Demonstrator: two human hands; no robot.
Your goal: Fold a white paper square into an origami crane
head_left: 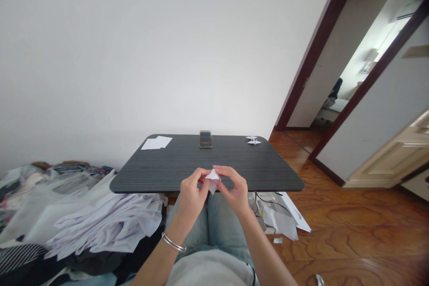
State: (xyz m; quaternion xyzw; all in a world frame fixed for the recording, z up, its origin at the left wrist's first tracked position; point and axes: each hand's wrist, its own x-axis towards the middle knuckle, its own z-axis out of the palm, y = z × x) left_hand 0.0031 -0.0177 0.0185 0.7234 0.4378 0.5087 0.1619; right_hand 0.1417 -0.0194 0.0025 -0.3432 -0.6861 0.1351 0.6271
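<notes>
**A:** Report grip status and part location.

**B:** From my remote station, I read the left hand and right hand each pinched thumb to fingertips, with only the folded paper in the gap. The paper is between them, in line with the near edge of the dark table; I cannot tell whether it touches.

**A:** Which faults should I guard against?

**B:** I rate tearing first; cause: uneven pull between the hands. Second, a crooked crease; cause: one pinch slipping. Third, a blunted point; cause: excess thumb pressure.

**A:** Materials?

**B:** Paper: white, thin, pointed; I cannot resolve its layers. Tabletop: flat, finely streaked, rounded corners. At its far right: small, sharp-tipped white paper figures. At far left: flat, straight-edged white sheets.
</notes>
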